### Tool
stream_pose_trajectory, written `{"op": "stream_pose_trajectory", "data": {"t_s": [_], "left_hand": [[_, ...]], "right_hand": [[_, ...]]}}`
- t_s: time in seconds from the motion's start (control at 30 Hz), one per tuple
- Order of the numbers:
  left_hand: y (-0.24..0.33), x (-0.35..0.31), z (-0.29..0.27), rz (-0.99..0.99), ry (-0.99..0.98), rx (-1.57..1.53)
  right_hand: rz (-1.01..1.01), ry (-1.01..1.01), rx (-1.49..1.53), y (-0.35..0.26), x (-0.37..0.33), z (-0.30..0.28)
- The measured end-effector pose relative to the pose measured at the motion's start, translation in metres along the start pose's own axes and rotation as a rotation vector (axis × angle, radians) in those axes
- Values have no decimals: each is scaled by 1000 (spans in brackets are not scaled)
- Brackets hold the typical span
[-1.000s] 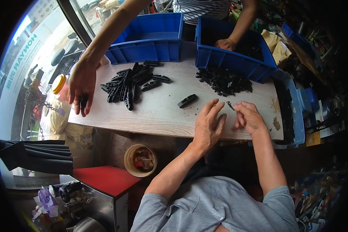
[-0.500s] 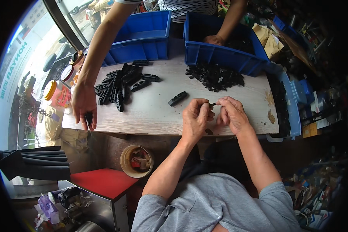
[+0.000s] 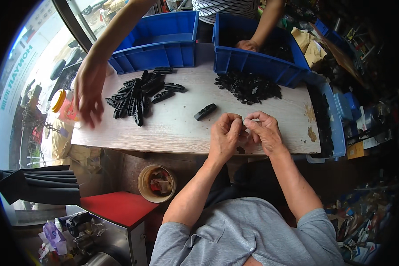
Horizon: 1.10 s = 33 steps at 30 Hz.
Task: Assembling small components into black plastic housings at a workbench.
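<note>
Near the front edge of the table, my left hand (image 3: 225,135) and my right hand (image 3: 265,132) meet with fingertips pinched together. A small black plastic part is between them, almost wholly hidden by the fingers. Just beyond my left hand lies one long black plastic piece (image 3: 205,111) on the tabletop. Farther back on the right is a heap of small black parts (image 3: 248,88). To the left, several long black pieces (image 3: 139,95) form a loose pile.
Two blue bins (image 3: 164,55) (image 3: 257,66) stand along the far side. A co-worker's hand (image 3: 248,45) reaches into the right one; the other hand (image 3: 89,93), blurred, hovers at the table's left edge beside a jar (image 3: 62,106). A bucket (image 3: 157,183) sits below the table.
My fingertips have drawn closer together, hiding the small black part. The co-worker's hand on the left has moved up and away from the front edge; the black thing in it no longer shows.
</note>
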<state>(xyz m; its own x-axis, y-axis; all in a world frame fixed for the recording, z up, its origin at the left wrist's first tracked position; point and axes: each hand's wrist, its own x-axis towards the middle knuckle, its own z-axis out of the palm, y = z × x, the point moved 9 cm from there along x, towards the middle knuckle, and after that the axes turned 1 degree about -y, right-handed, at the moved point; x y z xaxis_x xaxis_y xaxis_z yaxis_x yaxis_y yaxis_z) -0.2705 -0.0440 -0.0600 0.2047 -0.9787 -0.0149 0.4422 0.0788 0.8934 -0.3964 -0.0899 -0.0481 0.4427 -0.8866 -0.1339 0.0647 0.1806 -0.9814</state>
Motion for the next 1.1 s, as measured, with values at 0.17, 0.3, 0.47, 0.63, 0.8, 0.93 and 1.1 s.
{"op": "stream_pose_trajectory", "data": {"t_s": [0.17, 0.3, 0.47, 0.63, 0.8, 0.93, 1.1], "left_hand": [[65, -13, -19, 440, 261, 934], [79, -4, -41, 584, 378, 1318], [72, -4, -32, 488, 303, 1498], [67, -12, -32, 538, 231, 1510], [72, -15, -37, 552, 293, 1456], [75, -18, -32, 592, 258, 1414], [51, -18, -33, 353, 162, 678]], "right_hand": [[3, 12, 41, 2, 1, -6], [36, 29, 114, 2, 0, -3], [47, 48, 113, 5, 0, -7], [52, 72, 106, 5, -1, -6], [40, 86, 133, 8, -1, -7], [20, 84, 187, 6, 0, -7], [-37, 55, 250, 5, 4, -3]]}}
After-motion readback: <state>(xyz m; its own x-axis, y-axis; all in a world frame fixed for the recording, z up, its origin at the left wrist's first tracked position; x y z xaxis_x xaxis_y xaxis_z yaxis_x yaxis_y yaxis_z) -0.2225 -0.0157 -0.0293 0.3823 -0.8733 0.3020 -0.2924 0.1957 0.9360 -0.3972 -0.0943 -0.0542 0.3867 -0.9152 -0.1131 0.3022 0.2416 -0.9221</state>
